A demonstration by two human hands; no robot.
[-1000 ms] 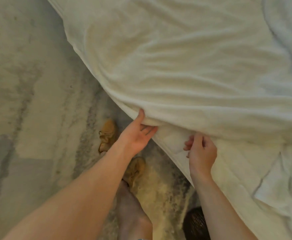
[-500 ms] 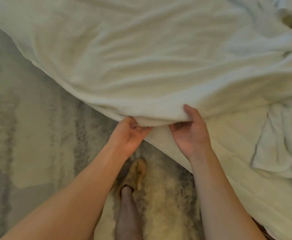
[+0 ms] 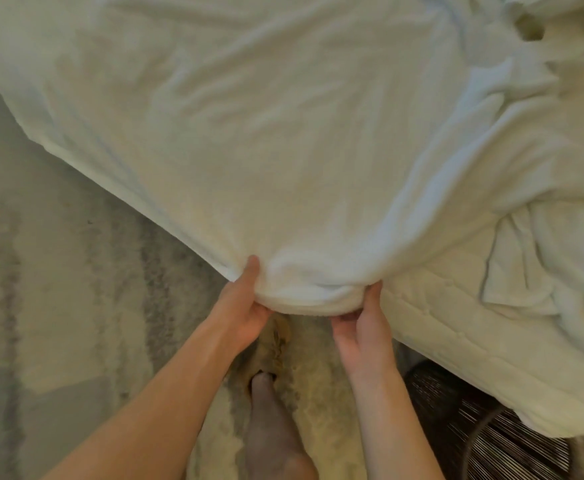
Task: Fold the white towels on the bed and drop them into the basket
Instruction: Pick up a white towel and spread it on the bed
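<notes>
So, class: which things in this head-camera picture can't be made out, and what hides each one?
- Basket: only a dark woven part shows; the bed edge and the frame's bottom edge cut it off.
- Fingers of the left hand and right hand: tucked under the white towel.
- Other towels: crumpled, count unclear.

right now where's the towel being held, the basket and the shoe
white towel [image 3: 283,161]: head view, on the spread middle of the cloth.
basket [image 3: 457,407]: head view, on its dark woven wall, lower right.
tan shoe [image 3: 276,337]: head view, on its laced top, between the wrists.
</notes>
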